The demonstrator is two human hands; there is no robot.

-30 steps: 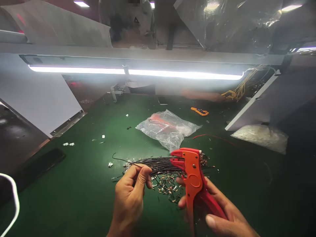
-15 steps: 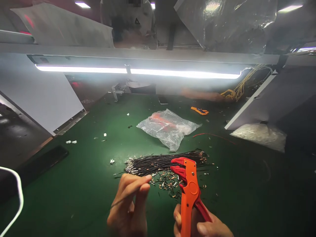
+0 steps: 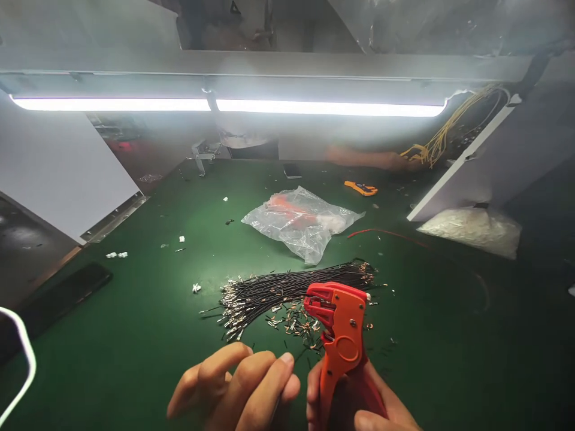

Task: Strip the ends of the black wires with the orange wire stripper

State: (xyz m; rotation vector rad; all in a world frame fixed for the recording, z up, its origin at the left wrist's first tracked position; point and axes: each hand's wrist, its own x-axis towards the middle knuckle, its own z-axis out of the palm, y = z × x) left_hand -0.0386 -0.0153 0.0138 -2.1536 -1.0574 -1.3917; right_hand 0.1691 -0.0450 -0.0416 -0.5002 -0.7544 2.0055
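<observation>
Wire stripper (image 3: 347, 347) sits gripped in right hand (image 3: 396, 407); left hand (image 3: 245, 389) curled, contents unclear; black wires (image 3: 287, 288) lie beyond on bench (image 3: 135, 347).

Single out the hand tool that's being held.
The red-and-orange tool, in the right hand; the yellow-orange one lies on the green table, untouched.

The one head-worn camera looks forward and down over the green table (image 3: 148, 341). Closest to it, at the near edge, are the left hand (image 3: 242, 386) and right hand (image 3: 386, 401); its view reaches to the table's far side.
</observation>
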